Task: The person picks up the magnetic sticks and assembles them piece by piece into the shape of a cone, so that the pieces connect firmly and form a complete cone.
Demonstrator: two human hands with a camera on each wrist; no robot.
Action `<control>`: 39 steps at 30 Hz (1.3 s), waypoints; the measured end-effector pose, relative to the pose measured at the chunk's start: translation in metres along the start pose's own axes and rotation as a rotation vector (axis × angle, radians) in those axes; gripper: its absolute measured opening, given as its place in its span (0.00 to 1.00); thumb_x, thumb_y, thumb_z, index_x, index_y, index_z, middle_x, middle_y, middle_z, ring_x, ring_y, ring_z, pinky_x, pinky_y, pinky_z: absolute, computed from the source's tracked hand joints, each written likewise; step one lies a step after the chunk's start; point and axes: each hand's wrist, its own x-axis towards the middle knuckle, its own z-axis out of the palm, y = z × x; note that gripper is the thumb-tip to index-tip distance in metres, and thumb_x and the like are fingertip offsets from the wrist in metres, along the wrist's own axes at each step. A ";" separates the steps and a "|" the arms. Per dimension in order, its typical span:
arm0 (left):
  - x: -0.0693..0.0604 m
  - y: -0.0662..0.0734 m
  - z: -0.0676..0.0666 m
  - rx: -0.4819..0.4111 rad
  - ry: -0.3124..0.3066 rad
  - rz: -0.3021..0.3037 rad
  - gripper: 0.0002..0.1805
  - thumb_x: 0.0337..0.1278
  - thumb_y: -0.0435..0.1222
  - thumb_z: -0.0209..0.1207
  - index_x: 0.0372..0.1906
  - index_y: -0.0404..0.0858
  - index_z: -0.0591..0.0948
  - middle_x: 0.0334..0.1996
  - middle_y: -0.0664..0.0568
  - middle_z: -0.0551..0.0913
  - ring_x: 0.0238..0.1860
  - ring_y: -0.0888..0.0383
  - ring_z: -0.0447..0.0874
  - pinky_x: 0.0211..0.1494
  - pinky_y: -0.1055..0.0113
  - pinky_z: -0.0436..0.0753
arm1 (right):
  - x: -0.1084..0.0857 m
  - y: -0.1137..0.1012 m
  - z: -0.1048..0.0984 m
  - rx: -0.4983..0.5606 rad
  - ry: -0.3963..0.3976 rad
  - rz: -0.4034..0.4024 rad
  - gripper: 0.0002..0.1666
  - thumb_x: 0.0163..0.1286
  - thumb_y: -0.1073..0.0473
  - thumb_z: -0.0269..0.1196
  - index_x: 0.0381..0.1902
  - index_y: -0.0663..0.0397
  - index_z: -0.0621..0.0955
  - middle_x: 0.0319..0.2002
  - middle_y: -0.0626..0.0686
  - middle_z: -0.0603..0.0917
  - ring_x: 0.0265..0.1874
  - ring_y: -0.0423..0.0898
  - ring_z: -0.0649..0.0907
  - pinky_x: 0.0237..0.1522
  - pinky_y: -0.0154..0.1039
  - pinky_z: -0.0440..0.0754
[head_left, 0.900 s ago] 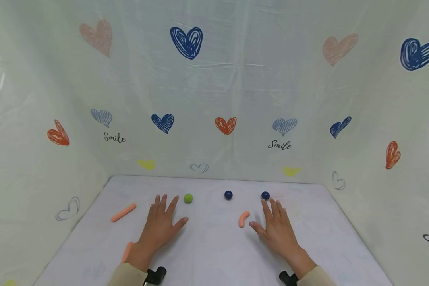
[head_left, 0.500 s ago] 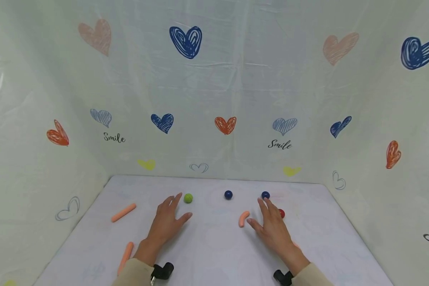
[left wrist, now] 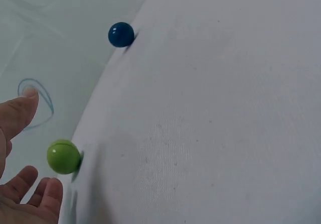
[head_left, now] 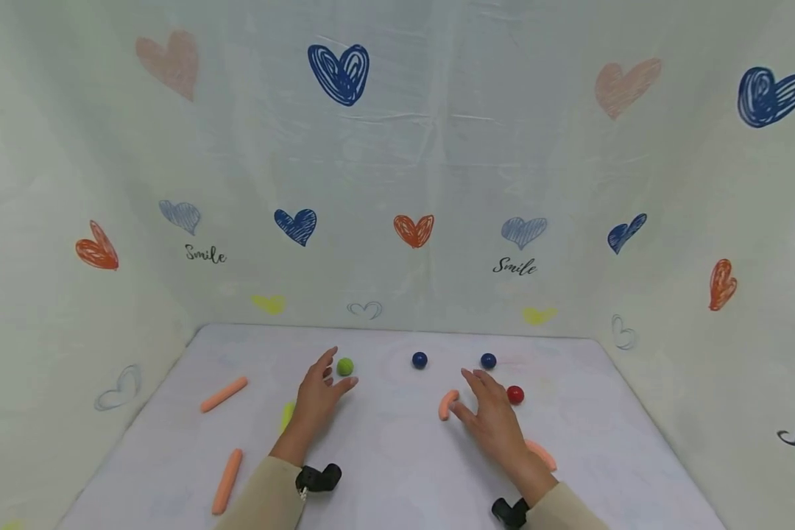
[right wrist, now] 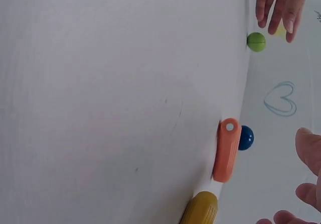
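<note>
My left hand hovers left of a small green ball, its fingers loosely bent and nothing in them. The left wrist view shows the green ball just past those fingertips. My right hand is held with bent fingers beside a short curved orange piece; whether it touches is unclear, but nothing is gripped. A red ball lies right of that hand, and another orange piece is partly hidden by its wrist. In the right wrist view, a ribbed yellow piece is near the bottom edge.
Two dark blue balls, one in the middle and one farther right, lie toward the back of the white table. Straight orange sticks are on the left. A yellow piece shows behind my left wrist. A heart-printed curtain encloses the table.
My left hand has shifted right and its fingers have bent. My right hand has drawn slightly left, uncovering the red ball and an orange piece. The yellow piece by my left wrist has come into sight.
</note>
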 end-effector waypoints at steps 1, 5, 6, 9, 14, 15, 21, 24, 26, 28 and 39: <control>0.002 -0.001 0.000 -0.010 0.009 -0.002 0.42 0.66 0.37 0.70 0.81 0.42 0.65 0.76 0.32 0.67 0.73 0.33 0.71 0.72 0.42 0.76 | 0.001 -0.002 0.001 0.018 0.006 -0.005 0.38 0.68 0.52 0.74 0.73 0.57 0.76 0.72 0.67 0.75 0.71 0.68 0.73 0.67 0.66 0.76; 0.011 -0.006 0.002 -0.028 0.049 -0.011 0.40 0.66 0.35 0.70 0.80 0.40 0.66 0.75 0.32 0.69 0.72 0.34 0.72 0.72 0.42 0.76 | 0.003 -0.009 0.006 0.089 0.014 0.016 0.35 0.68 0.57 0.75 0.71 0.57 0.78 0.70 0.64 0.78 0.69 0.65 0.77 0.66 0.63 0.79; 0.013 -0.007 0.002 -0.031 0.059 -0.012 0.40 0.66 0.35 0.70 0.80 0.39 0.67 0.75 0.32 0.69 0.72 0.34 0.72 0.72 0.43 0.76 | 0.003 -0.011 0.007 0.106 0.015 0.024 0.35 0.68 0.58 0.74 0.71 0.57 0.78 0.70 0.64 0.78 0.68 0.64 0.78 0.65 0.61 0.80; 0.018 -0.011 0.004 -0.034 0.079 -0.020 0.40 0.64 0.33 0.70 0.79 0.38 0.67 0.74 0.33 0.71 0.73 0.36 0.71 0.73 0.44 0.75 | 0.003 -0.014 0.009 0.138 0.008 0.048 0.33 0.68 0.60 0.74 0.70 0.56 0.79 0.69 0.62 0.79 0.65 0.61 0.81 0.61 0.57 0.83; 0.026 -0.015 0.009 -0.001 0.086 -0.004 0.40 0.63 0.32 0.71 0.78 0.36 0.68 0.70 0.33 0.75 0.72 0.36 0.73 0.74 0.43 0.73 | 0.003 -0.016 0.012 0.153 0.006 0.044 0.31 0.69 0.60 0.74 0.68 0.56 0.80 0.68 0.61 0.80 0.62 0.59 0.83 0.59 0.55 0.85; 0.028 -0.015 0.010 0.014 0.091 0.002 0.40 0.63 0.32 0.71 0.77 0.36 0.68 0.68 0.34 0.77 0.71 0.37 0.74 0.74 0.43 0.73 | 0.003 -0.016 0.012 0.157 0.005 0.046 0.31 0.69 0.60 0.74 0.68 0.56 0.80 0.68 0.61 0.80 0.61 0.59 0.83 0.59 0.55 0.85; 0.028 -0.015 0.015 0.091 0.115 0.046 0.33 0.62 0.31 0.71 0.72 0.35 0.74 0.60 0.39 0.84 0.63 0.39 0.80 0.67 0.44 0.77 | 0.005 -0.015 0.015 0.210 -0.004 0.085 0.31 0.69 0.61 0.73 0.69 0.55 0.81 0.68 0.59 0.80 0.59 0.59 0.85 0.59 0.54 0.85; 0.025 -0.016 0.017 0.097 0.104 0.053 0.32 0.62 0.30 0.70 0.71 0.35 0.75 0.60 0.40 0.85 0.62 0.40 0.80 0.67 0.44 0.77 | 0.007 -0.015 0.015 0.242 -0.020 0.120 0.30 0.70 0.61 0.73 0.69 0.54 0.81 0.69 0.59 0.80 0.59 0.58 0.85 0.57 0.52 0.86; 0.023 -0.016 0.019 0.098 0.097 0.056 0.32 0.62 0.29 0.70 0.71 0.35 0.75 0.60 0.41 0.85 0.62 0.40 0.80 0.67 0.44 0.77 | 0.008 -0.015 0.015 0.257 -0.032 0.136 0.30 0.70 0.62 0.72 0.69 0.54 0.81 0.68 0.60 0.80 0.59 0.58 0.85 0.57 0.52 0.87; 0.020 -0.016 0.020 0.084 0.093 0.057 0.32 0.61 0.28 0.70 0.71 0.35 0.75 0.60 0.41 0.86 0.62 0.41 0.81 0.67 0.45 0.78 | 0.010 -0.015 0.015 0.270 -0.051 0.162 0.30 0.70 0.61 0.72 0.69 0.53 0.80 0.68 0.61 0.80 0.59 0.58 0.85 0.57 0.52 0.86; 0.006 -0.017 0.029 0.067 0.064 0.070 0.32 0.61 0.28 0.69 0.71 0.37 0.75 0.59 0.44 0.87 0.56 0.45 0.84 0.63 0.47 0.80 | 0.015 -0.003 0.022 0.391 -0.168 0.241 0.34 0.69 0.64 0.71 0.72 0.53 0.78 0.62 0.59 0.85 0.61 0.59 0.85 0.57 0.51 0.87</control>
